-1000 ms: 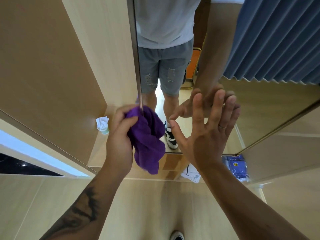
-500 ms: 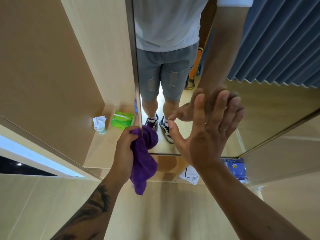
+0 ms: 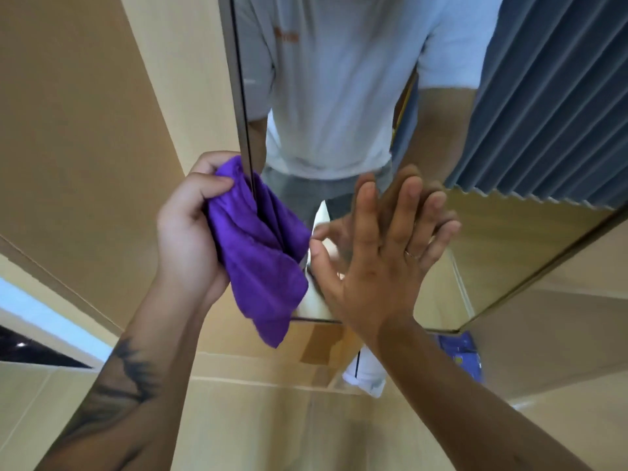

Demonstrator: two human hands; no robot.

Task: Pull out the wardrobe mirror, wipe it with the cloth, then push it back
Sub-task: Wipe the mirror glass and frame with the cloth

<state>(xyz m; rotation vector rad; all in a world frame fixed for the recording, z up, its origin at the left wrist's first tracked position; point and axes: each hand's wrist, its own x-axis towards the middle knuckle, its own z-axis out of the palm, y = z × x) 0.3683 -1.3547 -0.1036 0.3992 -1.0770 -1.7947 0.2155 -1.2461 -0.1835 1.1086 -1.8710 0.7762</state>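
Note:
The tall wardrobe mirror (image 3: 509, 239) stands pulled out in front of me, its thin metal left edge running down the middle of the view. My left hand (image 3: 190, 229) grips a purple cloth (image 3: 261, 260), wrapped round that left edge. My right hand (image 3: 380, 256) lies flat on the glass with straight fingers spread, a ring on one finger. The glass reflects a person in a white shirt and grey shorts, plus my right hand.
Light wooden wardrobe panels (image 3: 85, 137) flank the mirror on the left and below. A blue curtain (image 3: 557, 107) shows in the reflection at right. A blue packet (image 3: 462, 355) and a white item (image 3: 365, 375) lie under the mirror's lower edge.
My left hand has slid the cloth up along the mirror's left edge after dipping low half a second ago. My view has tilted upward. My right hand stays pressed on the glass.

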